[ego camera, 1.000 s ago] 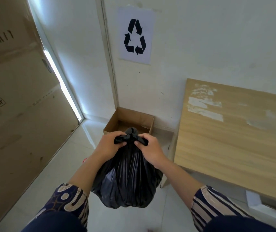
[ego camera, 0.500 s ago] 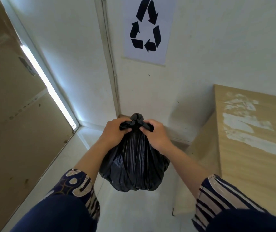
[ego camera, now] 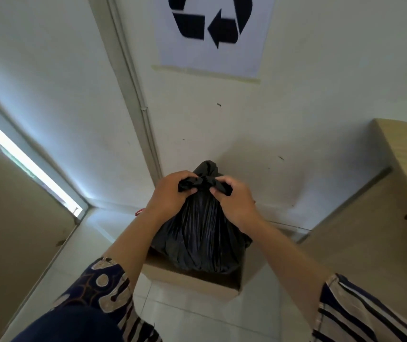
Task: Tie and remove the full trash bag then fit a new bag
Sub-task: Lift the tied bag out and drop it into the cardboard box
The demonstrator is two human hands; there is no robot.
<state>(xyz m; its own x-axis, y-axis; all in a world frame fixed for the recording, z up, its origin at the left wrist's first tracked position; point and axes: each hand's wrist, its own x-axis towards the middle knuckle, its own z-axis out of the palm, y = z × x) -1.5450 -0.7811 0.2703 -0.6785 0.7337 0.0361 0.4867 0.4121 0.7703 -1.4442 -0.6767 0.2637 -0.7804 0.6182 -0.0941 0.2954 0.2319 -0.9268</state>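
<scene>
A full black trash bag (ego camera: 202,233) hangs in front of me with its neck gathered into a knot at the top. My left hand (ego camera: 170,196) grips the left tail of the knot. My right hand (ego camera: 234,201) pinches the right tail. The bag's bottom sits over, or in, the mouth of an open cardboard box (ego camera: 192,280) on the floor by the wall; whether it rests inside I cannot tell. No new bag is in view.
A wooden table (ego camera: 400,181) stands close on the right. A white wall with a recycling sign (ego camera: 212,33) is straight ahead. A brown door or panel (ego camera: 12,230) runs along the left. Light floor tiles (ego camera: 197,319) lie below me.
The camera has moved closer to the wall and box. The bag, held by both hands on its knot, now hangs over the cardboard box rather than in front of it.
</scene>
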